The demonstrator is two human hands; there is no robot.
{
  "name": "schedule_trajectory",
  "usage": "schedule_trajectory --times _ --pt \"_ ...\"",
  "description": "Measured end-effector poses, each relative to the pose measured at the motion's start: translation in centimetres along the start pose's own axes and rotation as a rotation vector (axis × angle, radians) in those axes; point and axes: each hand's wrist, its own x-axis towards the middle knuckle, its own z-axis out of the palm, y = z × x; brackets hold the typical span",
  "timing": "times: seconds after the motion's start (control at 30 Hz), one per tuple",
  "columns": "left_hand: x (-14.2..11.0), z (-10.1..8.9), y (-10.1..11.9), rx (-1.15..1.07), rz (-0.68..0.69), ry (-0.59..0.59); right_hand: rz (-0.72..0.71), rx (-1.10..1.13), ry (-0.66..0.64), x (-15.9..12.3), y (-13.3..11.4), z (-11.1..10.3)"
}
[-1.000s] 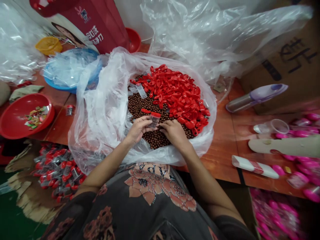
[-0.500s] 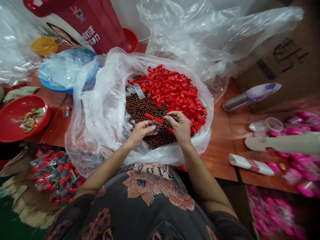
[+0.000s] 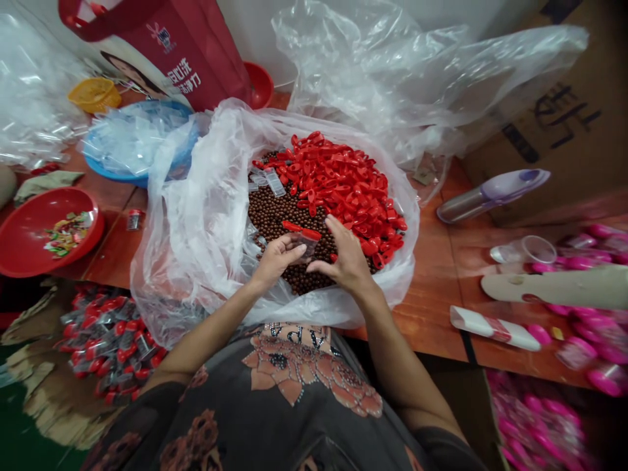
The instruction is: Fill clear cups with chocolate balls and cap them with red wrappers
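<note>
My left hand [image 3: 273, 263] grips a small clear plastic container [image 3: 308, 246] between thumb and fingers. Along the container's upper end runs a red cap [image 3: 300, 229], tilted. My right hand [image 3: 349, 256] is just to the right, thumb and fingers spread, with nothing visible in it. Below both hands lie brown beads [image 3: 275, 210] in a spread-out white plastic bag [image 3: 191, 216]. A heap of red plastic caps [image 3: 343, 176] covers the far right part of the beads. Several clear empty containers [image 3: 275, 182] rest at the beads' far left edge.
To the left stand a red bowl [image 3: 29, 242] of colourful bits, a blue basin [image 3: 115, 170] of clear pieces and a small red-capped container [image 3: 134, 220]. Red-capped containers [image 3: 105, 340] are heaped lower left. On the right are a purple-handled tool [image 3: 490, 193] and a cardboard box [image 3: 540, 176].
My right hand has opened its pinch and spread its fingers beside the container. My left hand keeps the red-capped container in nearly the same place.
</note>
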Motion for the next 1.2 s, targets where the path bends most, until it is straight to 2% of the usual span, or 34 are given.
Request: schedule_trajectory --times 0.1,0.2,0.37,0.43,0.57,0.63,0.77,0.9,1.0,1.1,1.17,1.2 --pt "0.0 0.1 -0.2 -0.017 -0.015 0.03 -0.093 -0.119 -0.038 -0.2 -0.2 0.3" --pt "0.0 0.4 -0.1 -0.072 -0.086 0.078 -0.137 -0.169 0.026 -0.4 -0.4 0.9" --pt "-0.1 0.8 0.8 -0.227 -0.281 0.027 -0.309 -0.221 -0.009 -0.7 -0.9 1.4" --pt "-0.1 0.8 1.1 -0.254 -0.33 0.034 -0.296 -0.215 0.008 -1.0 -1.0 1.7" --pt "-0.1 0.8 0.6 -0.219 -0.331 0.081 -0.206 -0.206 0.027 -1.2 -1.4 2.0" --pt "-0.1 0.9 -0.1 -0.158 -0.274 0.119 -0.214 -0.241 -0.036 -0.9 -1.6 2.0" --pt "-0.2 1.1 -1.2 0.017 -0.051 0.221 -0.229 -0.296 -0.107 -0.1 -1.9 1.8" --pt "-0.7 1.5 -1.5 0.062 -0.12 0.204 -0.305 -0.357 -0.116 0.2 -1.8 2.3" --pt "-1.3 1.8 -1.6 0.048 -0.118 0.222 -0.358 -0.36 -0.132 0.5 -2.0 2.7" --pt "-1.6 1.3 -0.4 0.094 -0.062 0.202 -0.307 -0.299 -0.158 1.0 -2.6 2.8" --pt "-1.4 -0.5 1.9 0.189 0.093 0.234 -0.25 -0.267 -0.197 0.9 -2.7 2.6" --pt "-1.3 -2.0 3.5 0.258 0.203 0.299 -0.213 -0.271 -0.215 0.7 -2.6 2.4"
